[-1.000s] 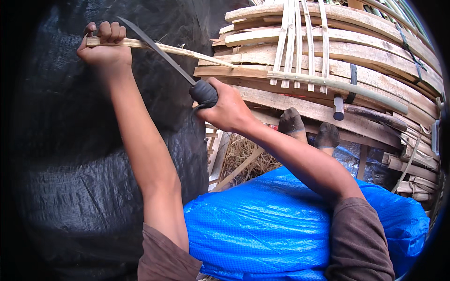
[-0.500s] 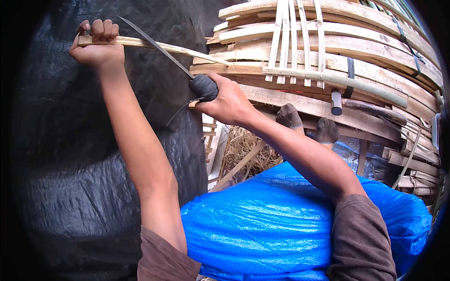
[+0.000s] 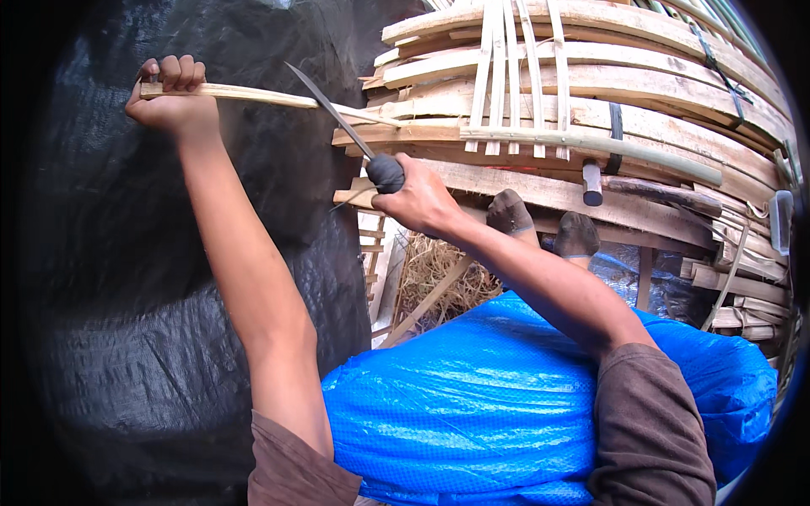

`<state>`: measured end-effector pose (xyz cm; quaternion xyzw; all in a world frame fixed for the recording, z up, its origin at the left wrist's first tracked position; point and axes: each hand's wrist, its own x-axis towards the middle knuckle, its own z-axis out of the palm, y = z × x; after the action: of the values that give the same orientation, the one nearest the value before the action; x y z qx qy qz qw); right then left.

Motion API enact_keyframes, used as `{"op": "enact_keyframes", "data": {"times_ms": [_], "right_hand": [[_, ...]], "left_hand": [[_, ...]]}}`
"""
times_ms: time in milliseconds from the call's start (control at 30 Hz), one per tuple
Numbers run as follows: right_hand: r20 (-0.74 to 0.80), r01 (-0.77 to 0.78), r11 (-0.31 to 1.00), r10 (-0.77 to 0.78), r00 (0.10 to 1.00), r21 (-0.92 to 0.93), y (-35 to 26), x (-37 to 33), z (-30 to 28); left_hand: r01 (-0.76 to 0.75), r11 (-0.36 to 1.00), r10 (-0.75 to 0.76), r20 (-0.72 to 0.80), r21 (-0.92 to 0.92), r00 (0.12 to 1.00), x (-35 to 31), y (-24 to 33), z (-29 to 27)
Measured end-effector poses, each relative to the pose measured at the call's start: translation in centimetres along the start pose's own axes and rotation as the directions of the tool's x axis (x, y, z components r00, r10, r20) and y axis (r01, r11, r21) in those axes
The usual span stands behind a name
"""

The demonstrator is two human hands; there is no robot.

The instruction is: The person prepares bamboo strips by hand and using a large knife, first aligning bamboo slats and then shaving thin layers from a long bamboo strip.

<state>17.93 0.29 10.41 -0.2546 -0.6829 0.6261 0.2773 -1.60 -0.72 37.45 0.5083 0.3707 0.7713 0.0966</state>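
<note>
My left hand (image 3: 175,97) is closed round one end of a pale split-wood strip (image 3: 257,94), far out on the left. The strip runs rightward, its other end over the edge of the wooden boards. In my right hand (image 3: 419,198) is a large knife (image 3: 327,105), gripped by its black-wrapped handle (image 3: 386,173). Its long dark blade points up and to the left and crosses the strip near the middle. Whether the edge touches the wood I cannot tell. A loose dark tie hangs from the handle.
Long wooden boards (image 3: 498,179) fill the upper right. Several thin slats (image 3: 515,80) lie across them beside a round pole (image 3: 641,152). A hammer (image 3: 593,185) rests near my feet (image 3: 510,212). Blue sheeting (image 3: 472,396) covers my lap; black sheeting (image 3: 126,253) hangs left. Shavings (image 3: 443,282) lie below.
My right hand has moved right and slightly down with the knife, so the blade crosses the strip farther from my left hand. My left hand stays nearly in place on the strip.
</note>
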Motion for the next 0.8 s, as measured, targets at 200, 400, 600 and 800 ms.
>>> {"op": "enact_keyframes", "data": {"times_ms": [200,400,600,800], "right_hand": [[0.028,-0.13,0.99,0.128,0.991,0.05,5.1,-0.7,0.2],[0.013,-0.392,0.919,0.393,0.919,-0.045,6.0,-2.2,-0.5],[0.022,-0.025,1.0,0.024,0.999,0.014,1.6,-0.8,0.6],[0.028,-0.148,0.986,0.146,0.989,0.073,6.0,-1.7,1.5]], "left_hand": [[0.004,1.0,-0.004,-0.07,-0.011,0.998,0.7,-0.5,-2.6],[-0.024,0.999,0.028,-0.152,0.025,0.988,0.1,0.0,-3.4],[-0.027,1.0,0.028,-0.082,0.016,0.996,0.0,-0.3,-2.1],[-0.035,0.999,0.034,-0.169,-0.004,0.985,0.4,0.5,-2.9]]}}
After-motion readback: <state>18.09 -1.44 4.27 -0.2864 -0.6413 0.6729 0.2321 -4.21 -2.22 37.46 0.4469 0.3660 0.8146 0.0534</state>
